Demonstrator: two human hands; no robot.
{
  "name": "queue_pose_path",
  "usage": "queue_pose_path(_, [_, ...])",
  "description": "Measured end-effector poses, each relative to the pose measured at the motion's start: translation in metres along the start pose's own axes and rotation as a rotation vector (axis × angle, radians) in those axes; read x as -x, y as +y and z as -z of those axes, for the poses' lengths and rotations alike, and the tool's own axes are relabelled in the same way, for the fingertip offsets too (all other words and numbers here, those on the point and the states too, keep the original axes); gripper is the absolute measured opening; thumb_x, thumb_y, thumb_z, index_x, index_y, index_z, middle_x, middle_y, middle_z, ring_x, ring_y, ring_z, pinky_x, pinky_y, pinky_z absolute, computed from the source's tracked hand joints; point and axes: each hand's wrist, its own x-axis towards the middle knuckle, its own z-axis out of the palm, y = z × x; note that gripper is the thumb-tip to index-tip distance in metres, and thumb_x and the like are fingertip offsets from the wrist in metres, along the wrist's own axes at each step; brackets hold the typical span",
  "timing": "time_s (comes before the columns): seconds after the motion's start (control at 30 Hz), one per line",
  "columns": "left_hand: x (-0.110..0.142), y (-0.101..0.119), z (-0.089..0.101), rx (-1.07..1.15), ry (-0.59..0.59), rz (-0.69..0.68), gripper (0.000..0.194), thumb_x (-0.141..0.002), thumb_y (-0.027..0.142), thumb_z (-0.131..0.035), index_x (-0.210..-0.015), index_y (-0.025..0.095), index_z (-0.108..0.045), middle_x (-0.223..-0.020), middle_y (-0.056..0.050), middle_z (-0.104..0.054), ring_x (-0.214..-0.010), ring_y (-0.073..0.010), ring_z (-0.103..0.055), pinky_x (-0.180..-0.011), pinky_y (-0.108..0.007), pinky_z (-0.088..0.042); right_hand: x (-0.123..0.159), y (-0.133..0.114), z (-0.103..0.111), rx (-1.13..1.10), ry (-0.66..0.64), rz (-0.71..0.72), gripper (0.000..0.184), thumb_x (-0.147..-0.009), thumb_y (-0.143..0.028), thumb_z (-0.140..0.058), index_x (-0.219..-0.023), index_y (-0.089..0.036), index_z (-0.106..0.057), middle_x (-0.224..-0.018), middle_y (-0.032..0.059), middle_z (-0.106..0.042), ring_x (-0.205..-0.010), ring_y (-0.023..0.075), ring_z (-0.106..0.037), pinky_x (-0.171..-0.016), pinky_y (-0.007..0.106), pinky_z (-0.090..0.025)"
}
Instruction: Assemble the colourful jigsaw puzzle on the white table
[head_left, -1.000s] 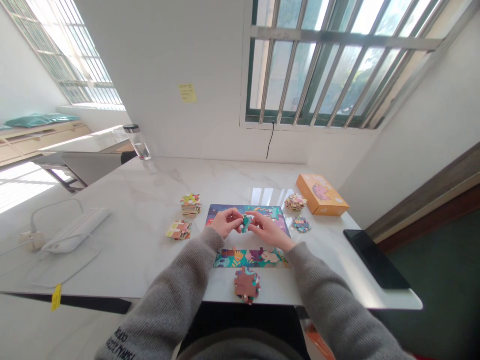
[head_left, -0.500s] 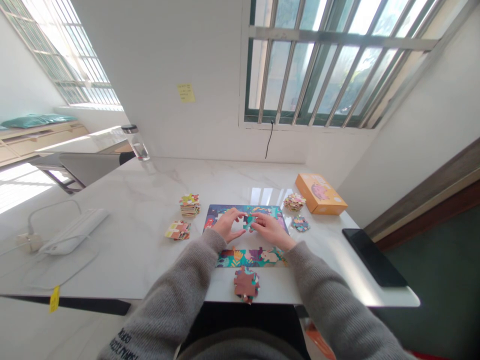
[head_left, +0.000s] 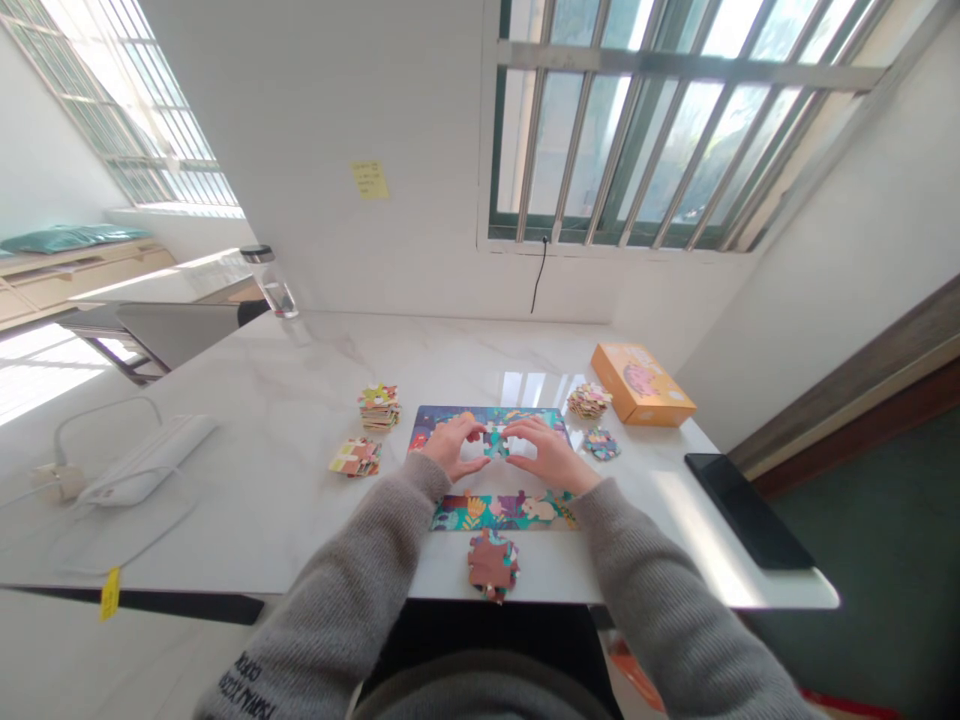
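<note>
- While the left hand (head_left: 452,447) and right hand (head_left: 547,452) arch toward each other in the head view, their fingertips meet on a small teal jigsaw piece (head_left: 495,440) at lower centre; the hands have dropped lower over the board than a second earlier.
- The gap between the hands is narrow, and the teal jigsaw piece sits just above or on a dark blue puzzle board (head_left: 487,415); whether it touches the board is hard to tell.
- Just below the hands lies a row of joined jigsaw pieces (head_left: 499,512), with a brown-backed pile of pieces (head_left: 493,563) nearer the lower edge of the white marble table (head_left: 300,350).
- Left of the board are a tall stack of pieces (head_left: 379,408) and a lower stack (head_left: 355,458); to the right are a third stack (head_left: 589,401) and a small cluster (head_left: 602,444).
- At right, an orange puzzle box (head_left: 641,385) lies shut, its contents hidden.
- At upper left, a clear bottle (head_left: 274,290) with a dark cap stands near the table's far corner; its contents are hard to tell.
</note>
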Motion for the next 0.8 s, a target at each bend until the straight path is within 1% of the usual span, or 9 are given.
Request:
queue_pose_path(0.13, [0.002,-0.003,-0.004,-0.113,-0.106,0.016,0.036,-0.074,0.034,-0.080,-0.106,0.020,-0.067,-0.104,-0.009,-0.065,-0.104,-0.0292,-0.058,-0.094,-0.042,-0.044,0.003,0.003,-0.008,0.141,-0.080,-0.034,0.031,-0.082,-0.025,-0.076,-0.112,-0.027,-0.070,-0.108,0.0072,-0.070,-0.108,0.0273,-0.057,-0.100,0.047,-0.043])
queue_pose_path(0.23, [0.003,-0.003,-0.005,-0.191,-0.163,0.055,0.037,-0.075,0.037,-0.079,-0.107,0.021,-0.069,-0.112,-0.011,-0.062,-0.110,-0.0327,-0.055,-0.098,-0.047,-0.043,0.003,0.008,-0.008,0.155,-0.102,-0.003,0.021,-0.085,-0.026,-0.073,-0.106,-0.027,-0.073,-0.109,0.0069,-0.070,-0.108,0.0271,-0.055,-0.101,0.048,-0.042])
queue_pose_path(0.3, [0.003,-0.001,-0.005,-0.196,-0.174,0.071,0.037,-0.077,0.038,-0.078,-0.108,0.021,-0.070,-0.112,-0.011,-0.061,-0.110,-0.0326,-0.054,-0.099,-0.048,-0.043,0.003,0.015,-0.004,0.162,-0.043,-0.009,0.019,-0.090,-0.024,-0.065,-0.107,-0.027,-0.073,-0.115,0.0078,-0.068,-0.110,0.0269,-0.054,-0.103,0.048,-0.042])
queue_pose_path(0.4, [0.003,0.001,-0.003,-0.187,-0.177,0.074,0.037,-0.076,0.040,-0.078,-0.108,0.023,-0.070,-0.110,-0.009,-0.060,-0.108,-0.0316,-0.054,-0.098,-0.048,-0.044,0.004,0.033,0.007,0.249,0.091,-0.103,0.032,-0.094,-0.014,-0.050,-0.116,-0.023,-0.070,-0.121,0.0106,-0.065,-0.113,0.0275,-0.051,-0.105,0.048,-0.041])
queue_pose_path(0.47, [0.003,0.003,-0.002,-0.189,-0.183,0.070,0.040,-0.075,0.041,-0.079,-0.109,0.023,-0.071,-0.109,-0.009,-0.060,-0.107,-0.0316,-0.054,-0.096,-0.048,-0.044,0.007,0.046,0.014,0.349,0.120,-0.182,0.038,-0.091,-0.010,-0.047,-0.121,-0.020,-0.068,-0.124,0.0133,-0.064,-0.115,0.0294,-0.050,-0.107,0.048,-0.040])
queue_pose_path(0.53, [0.003,0.004,0.000,-0.199,-0.194,0.066,0.042,-0.075,0.042,-0.079,-0.112,0.023,-0.070,-0.111,-0.010,-0.060,-0.107,-0.0321,-0.054,-0.097,-0.049,-0.044,0.010,0.055,0.019,0.441,0.107,-0.247,0.041,-0.088,-0.008,-0.050,-0.125,-0.017,-0.067,-0.128,0.0157,-0.062,-0.115,0.0314,-0.048,-0.108,0.047,-0.038])
queue_pose_path(0.6, [0.003,0.006,0.001,-0.209,-0.205,0.067,0.042,-0.077,0.041,-0.077,-0.114,0.021,-0.069,-0.112,-0.012,-0.060,-0.108,-0.0329,-0.054,-0.098,-0.050,-0.043,0.012,0.061,0.021,0.494,0.070,-0.279,0.044,-0.087,-0.008,-0.053,-0.129,-0.017,-0.065,-0.130,0.0155,-0.061,-0.115,0.0318,-0.048,-0.108,0.045,-0.037])
queue_pose_path(0.7, [0.003,0.010,0.003,-0.224,-0.222,0.082,0.039,-0.081,0.039,-0.073,-0.115,0.020,-0.068,-0.115,-0.013,-0.060,-0.110,-0.0333,-0.055,-0.099,-0.051,-0.043,0.010,0.062,0.022,0.526,0.011,-0.297,0.044,-0.089,-0.012,-0.054,-0.132,-0.019,-0.063,-0.127,0.0131,-0.063,-0.112,0.0305,-0.049,-0.105,0.042,-0.037])
queue_pose_path(0.8, [0.002,0.014,0.005,-0.255,-0.247,0.096,0.037,-0.085,0.038,-0.069,-0.118,0.021,-0.067,-0.117,-0.012,-0.060,-0.113,-0.0326,-0.054,-0.098,-0.050,-0.044,0.005,0.059,0.024,0.554,-0.034,-0.348,0.046,-0.089,-0.017,-0.057,-0.135,-0.020,-0.061,-0.122,0.0128,-0.064,-0.112,0.0301,-0.048,-0.103,0.040,-0.036])
